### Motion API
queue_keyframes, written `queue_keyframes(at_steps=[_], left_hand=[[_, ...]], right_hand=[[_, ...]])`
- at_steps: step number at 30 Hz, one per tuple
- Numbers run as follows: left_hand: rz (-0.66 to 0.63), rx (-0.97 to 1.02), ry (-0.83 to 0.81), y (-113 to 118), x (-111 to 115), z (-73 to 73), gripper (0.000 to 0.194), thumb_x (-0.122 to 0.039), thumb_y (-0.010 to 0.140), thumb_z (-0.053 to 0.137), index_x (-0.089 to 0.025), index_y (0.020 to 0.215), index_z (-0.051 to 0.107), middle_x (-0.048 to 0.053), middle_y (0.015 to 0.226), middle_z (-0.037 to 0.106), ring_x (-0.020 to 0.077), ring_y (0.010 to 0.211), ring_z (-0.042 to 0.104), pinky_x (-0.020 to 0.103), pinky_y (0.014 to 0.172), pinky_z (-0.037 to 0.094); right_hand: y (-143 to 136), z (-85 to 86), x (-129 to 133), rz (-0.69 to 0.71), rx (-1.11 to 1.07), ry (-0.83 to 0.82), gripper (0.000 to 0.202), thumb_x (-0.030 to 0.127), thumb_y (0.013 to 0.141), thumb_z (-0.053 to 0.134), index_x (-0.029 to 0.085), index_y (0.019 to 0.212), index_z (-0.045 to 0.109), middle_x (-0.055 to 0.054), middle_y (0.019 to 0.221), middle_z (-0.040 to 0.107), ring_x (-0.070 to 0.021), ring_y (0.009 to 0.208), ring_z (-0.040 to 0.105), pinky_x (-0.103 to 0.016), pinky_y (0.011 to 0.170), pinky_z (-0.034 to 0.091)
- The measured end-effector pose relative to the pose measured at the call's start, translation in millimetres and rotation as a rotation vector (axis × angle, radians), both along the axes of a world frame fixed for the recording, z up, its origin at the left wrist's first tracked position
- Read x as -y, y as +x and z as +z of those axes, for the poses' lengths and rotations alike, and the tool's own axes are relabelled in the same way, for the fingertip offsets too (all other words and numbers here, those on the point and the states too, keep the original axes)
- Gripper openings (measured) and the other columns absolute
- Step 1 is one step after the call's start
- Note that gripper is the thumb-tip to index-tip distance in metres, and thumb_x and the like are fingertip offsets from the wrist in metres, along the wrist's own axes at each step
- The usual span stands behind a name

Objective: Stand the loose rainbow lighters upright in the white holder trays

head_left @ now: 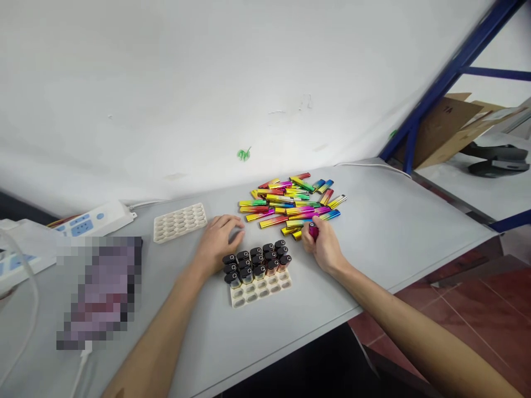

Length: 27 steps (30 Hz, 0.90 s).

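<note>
My right hand is closed around a shiny magenta tube, with its end showing above the fist. Just beyond lies a loose heap of flat metallic tubes in yellow, red, magenta, green and blue. My left hand rests on the table with its thumb apart from its fingers, holding nothing visible. Close beside its wrist stands a cream slotted tray. Several upright black-capped pieces fill its far rows, while bare slots show in the near rows.
A second cream slotted tray lies to the left of my left hand. Further left are a power strip, a blurred-out object and white cables. A blue metal frame and cardboard boxes stand at the right.
</note>
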State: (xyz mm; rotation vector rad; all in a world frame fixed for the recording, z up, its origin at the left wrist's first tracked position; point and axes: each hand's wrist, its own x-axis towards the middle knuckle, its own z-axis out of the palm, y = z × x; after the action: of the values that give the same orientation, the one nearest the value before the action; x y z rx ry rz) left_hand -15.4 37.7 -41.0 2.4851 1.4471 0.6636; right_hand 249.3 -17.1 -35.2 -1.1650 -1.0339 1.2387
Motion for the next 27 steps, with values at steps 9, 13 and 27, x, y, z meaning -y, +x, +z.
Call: queue_keyframes(at_steps=[9,13,27], left_hand=[[-0.004,-0.01,0.003,-0.5,-1.7,-2.2,0.018,-0.029,0.091,0.05,-0.022,0.099,0.064,0.007,0.118,0.065,0.0276,0.109,0.055,0.047,0.098,0.044],[-0.018,0.001,0.006,-1.5,-1.1,-3.3,0.019,-0.03,0.091,0.05,-0.022,0.101,0.064,0.007,0.119,0.065,0.0268,0.11,0.055,0.046,0.098,0.044],[-0.024,0.002,-0.015,0.9,5.0,6.2,0.02,-0.028,0.092,0.05,-0.021,0.103,0.064,0.006,0.117,0.065,0.0264,0.11,0.055,0.044,0.099,0.043]], right_hand=[[1.8,9.6,7.5,0.064,0.183,0.053,0.058,0.062,0.098,0.026,0.02,0.066,0.051,0.004,0.053,0.037,-0.0114,0.048,0.033,-0.027,0.049,0.028],[9.1,36.3,32.0,0.068,0.508,0.224,0.033,0.052,0.093,0.054,0.021,0.082,0.057,-0.001,0.08,0.057,-0.015,0.074,0.051,-0.028,0.068,0.042],[-65.2,76.8,97.5,0.299,0.905,0.635,0.013,0.028,0.093,0.063,0.022,0.105,0.06,-0.003,0.092,0.068,-0.0143,0.076,0.066,-0.026,0.066,0.053]])
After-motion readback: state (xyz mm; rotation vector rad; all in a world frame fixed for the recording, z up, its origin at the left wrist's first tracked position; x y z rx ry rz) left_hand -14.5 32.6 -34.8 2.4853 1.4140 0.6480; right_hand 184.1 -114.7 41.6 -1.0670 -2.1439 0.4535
